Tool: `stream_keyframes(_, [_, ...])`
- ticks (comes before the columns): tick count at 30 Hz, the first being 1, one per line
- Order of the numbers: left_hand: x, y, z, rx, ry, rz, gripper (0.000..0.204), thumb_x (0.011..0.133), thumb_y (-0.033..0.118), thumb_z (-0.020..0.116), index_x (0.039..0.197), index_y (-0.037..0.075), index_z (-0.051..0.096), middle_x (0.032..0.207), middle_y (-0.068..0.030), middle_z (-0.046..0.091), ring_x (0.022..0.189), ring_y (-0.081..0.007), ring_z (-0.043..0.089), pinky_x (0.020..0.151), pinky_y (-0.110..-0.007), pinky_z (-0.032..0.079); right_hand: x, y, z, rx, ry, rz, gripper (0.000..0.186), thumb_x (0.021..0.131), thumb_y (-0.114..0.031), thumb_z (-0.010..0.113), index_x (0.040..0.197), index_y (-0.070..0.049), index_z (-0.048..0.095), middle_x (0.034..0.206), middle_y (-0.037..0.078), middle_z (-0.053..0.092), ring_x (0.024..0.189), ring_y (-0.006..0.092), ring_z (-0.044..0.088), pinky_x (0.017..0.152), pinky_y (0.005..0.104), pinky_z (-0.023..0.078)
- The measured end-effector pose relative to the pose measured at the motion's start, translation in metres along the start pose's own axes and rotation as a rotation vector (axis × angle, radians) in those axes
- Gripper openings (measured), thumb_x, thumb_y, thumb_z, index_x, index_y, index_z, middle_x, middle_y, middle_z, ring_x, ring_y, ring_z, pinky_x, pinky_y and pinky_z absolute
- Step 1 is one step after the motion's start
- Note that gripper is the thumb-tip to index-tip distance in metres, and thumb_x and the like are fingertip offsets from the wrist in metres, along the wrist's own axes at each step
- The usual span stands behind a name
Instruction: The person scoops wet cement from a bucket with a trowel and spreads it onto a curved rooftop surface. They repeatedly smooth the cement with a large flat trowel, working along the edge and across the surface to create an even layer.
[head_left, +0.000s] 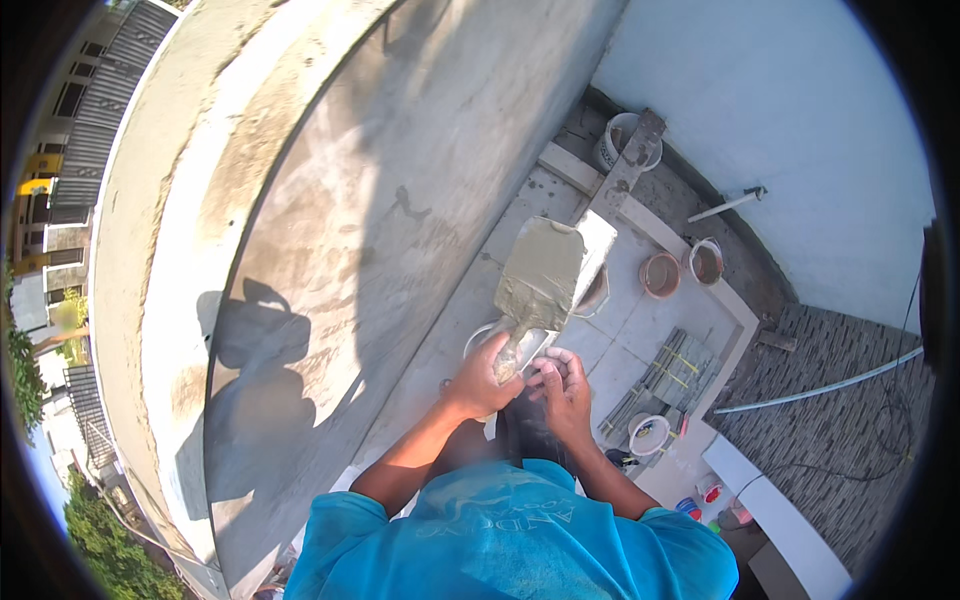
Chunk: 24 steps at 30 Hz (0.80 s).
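My left hand (484,378) is closed round the handle of a trowel (543,262), whose broad squarish blade is coated with wet grey mortar. Behind the blade shows a flat white plate (597,240), brightly sunlit, slanting down toward the gap between my hands. Close beside it, my right hand (566,392) has its fingers curled in, with the thumb near the fingertips. Whether those fingers grip the plate's lower end or something else is hidden. Partly covered by the blade and plate, a bucket (596,293) stands below.
A plastered wall (400,200) runs along my left, with a white wall (780,130) opposite. Two small buckets (660,275) stand on the tiled floor near a plank (633,160) and a large white pail (612,140). Stacked tile strips (672,370) and a white tub (649,432) lie to the right.
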<state>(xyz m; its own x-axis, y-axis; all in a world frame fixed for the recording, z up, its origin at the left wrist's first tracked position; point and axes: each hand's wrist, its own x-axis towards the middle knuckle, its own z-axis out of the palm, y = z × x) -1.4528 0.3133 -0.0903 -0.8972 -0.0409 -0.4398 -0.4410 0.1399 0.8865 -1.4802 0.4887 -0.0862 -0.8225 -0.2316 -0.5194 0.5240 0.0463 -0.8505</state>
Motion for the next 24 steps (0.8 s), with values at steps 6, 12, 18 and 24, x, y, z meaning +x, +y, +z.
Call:
stream_keyframes(6, [-0.024, 0.061, 0.015, 0.201, 0.001, 0.208, 0.067, 0.079, 0.010, 0.066, 0.140, -0.008, 0.044, 0.140, -0.0230, 0.048, 0.132, -0.0394, 0.048, 0.106, -0.043, 0.044, -0.004, -0.038, 0.009, 0.153, -0.168, -0.007, 0.040, 0.107, -0.035, 0.049, 0.112, 0.003, 0.059, 0.108, 0.014, 0.065, 0.095, 0.0185, 0.065, 0.082, 0.0347, 0.053])
stream_keyframes(12, [-0.065, 0.087, 0.013, 0.065, 0.362, 0.661, 0.052, 0.081, 0.004, 0.063, 0.132, -0.002, 0.051, 0.124, -0.0200, 0.055, 0.112, -0.0386, 0.059, 0.091, -0.044, 0.050, -0.012, -0.095, 0.026, 0.380, -0.274, -0.122, 0.044, 0.105, -0.035, 0.048, 0.120, 0.005, 0.057, 0.114, 0.016, 0.063, 0.103, 0.0236, 0.065, 0.086, 0.0381, 0.053])
stream_keyframes(18, [-0.206, 0.127, -0.046, -0.136, 0.596, 0.660, 0.032, 0.089, 0.007, 0.064, 0.121, 0.010, 0.057, 0.101, -0.0091, 0.068, 0.083, -0.0198, 0.068, 0.072, -0.035, 0.053, -0.003, -0.138, 0.035, 0.255, -0.096, -0.391, 0.018, 0.095, -0.022, 0.054, 0.095, -0.004, 0.054, 0.088, 0.006, 0.051, 0.077, 0.0167, 0.054, 0.070, 0.0338, 0.048])
stream_keyframes(24, [-0.311, 0.094, -0.062, -0.170, 1.414, 0.931, 0.039, 0.084, -0.011, 0.070, 0.105, 0.005, 0.040, 0.108, -0.0182, 0.066, 0.072, -0.0086, 0.063, 0.063, -0.024, 0.051, -0.060, -0.186, 0.089, 0.095, -0.166, -0.711, 0.029, 0.100, -0.026, 0.056, 0.113, 0.000, 0.056, 0.078, 0.003, 0.047, 0.070, 0.0119, 0.050, 0.057, 0.0260, 0.041])
